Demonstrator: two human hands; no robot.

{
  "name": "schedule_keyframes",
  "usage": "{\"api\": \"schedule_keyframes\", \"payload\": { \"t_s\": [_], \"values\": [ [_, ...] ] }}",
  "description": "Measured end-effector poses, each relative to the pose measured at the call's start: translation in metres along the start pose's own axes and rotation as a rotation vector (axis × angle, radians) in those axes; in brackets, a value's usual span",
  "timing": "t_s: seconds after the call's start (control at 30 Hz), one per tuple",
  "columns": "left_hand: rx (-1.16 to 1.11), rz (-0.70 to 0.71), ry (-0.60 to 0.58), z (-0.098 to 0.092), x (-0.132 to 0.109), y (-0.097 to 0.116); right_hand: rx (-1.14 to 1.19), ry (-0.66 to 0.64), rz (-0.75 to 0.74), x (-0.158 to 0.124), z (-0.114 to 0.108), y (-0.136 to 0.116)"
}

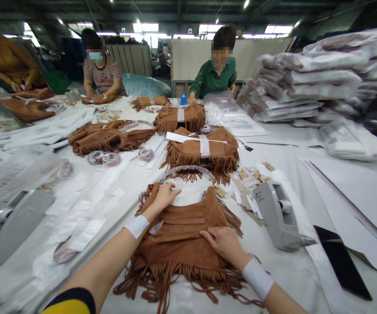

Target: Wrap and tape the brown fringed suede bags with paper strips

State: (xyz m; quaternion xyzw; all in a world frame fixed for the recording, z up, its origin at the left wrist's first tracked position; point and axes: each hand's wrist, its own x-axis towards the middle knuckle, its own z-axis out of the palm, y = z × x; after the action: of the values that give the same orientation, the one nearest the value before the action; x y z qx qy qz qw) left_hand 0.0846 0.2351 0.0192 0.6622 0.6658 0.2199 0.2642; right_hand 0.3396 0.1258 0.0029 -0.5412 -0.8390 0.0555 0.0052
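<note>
A brown suede-like fringed handbag [185, 244] lies flat on the table in front of me, its fringe spread toward me. My left hand [166, 196] is at the bag's upper left corner, by the end of its strap, with thumb and fingers apart. Clear plastic film covers the curved strap [188, 168] beyond it. My right hand [223, 244] rests on the right half of the bag, fingers bent and thumb against a fold in the material; its fingertips are partly hidden. Each wrist wears a white band.
Grey tape dispensers stand at right [278, 218] and left [15, 226]. Tags [253, 176] and a black phone-like slab [341, 261] lie to the right. Ahead are more fringed bags [191, 152]. Wrapped packages [325, 78] are piled at far right. Co-workers [216, 72] work across the table.
</note>
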Motion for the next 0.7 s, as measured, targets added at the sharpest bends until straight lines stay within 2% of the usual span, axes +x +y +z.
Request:
{"api": "schedule_keyframes", "payload": {
  "t_s": [0.1, 0.13, 0.2, 0.3, 0.37, 0.53, 0.6, 0.7],
  "values": [
    [-0.041, 0.079, -0.008, -0.028, -0.056, 0.003, -0.003, 0.0, 0.003, 0.0, 0.002, 0.0],
    [-0.044, 0.152, -0.023, -0.034, -0.079, 0.002, -0.006, -0.002, 0.005, 0.0, 0.002, 0.0],
    [0.048, 0.252, -0.074, -0.038, -0.125, -0.007, -0.003, -0.005, -0.002, 0.0, 0.0, 0.0],
    [0.19, 0.229, -0.132, -0.032, -0.169, -0.027, 0.043, 0.005, -0.063, 0.0, -0.009, -0.001],
    [0.179, 0.171, -0.149, -0.029, -0.174, -0.041, 0.082, 0.014, -0.107, 0.001, -0.016, -0.003],
    [0.048, 0.021, -0.321, -0.033, -0.149, -0.058, 0.024, -0.08, -0.085, 0.013, -0.015, -0.011],
    [0.132, -0.042, -0.329, -0.032, -0.142, -0.057, -0.015, -0.13, -0.048, 0.02, -0.01, -0.014],
    [0.301, -0.077, -0.276, -0.025, -0.139, -0.054, -0.014, -0.17, -0.037, 0.03, -0.008, -0.015]
  ]
}}
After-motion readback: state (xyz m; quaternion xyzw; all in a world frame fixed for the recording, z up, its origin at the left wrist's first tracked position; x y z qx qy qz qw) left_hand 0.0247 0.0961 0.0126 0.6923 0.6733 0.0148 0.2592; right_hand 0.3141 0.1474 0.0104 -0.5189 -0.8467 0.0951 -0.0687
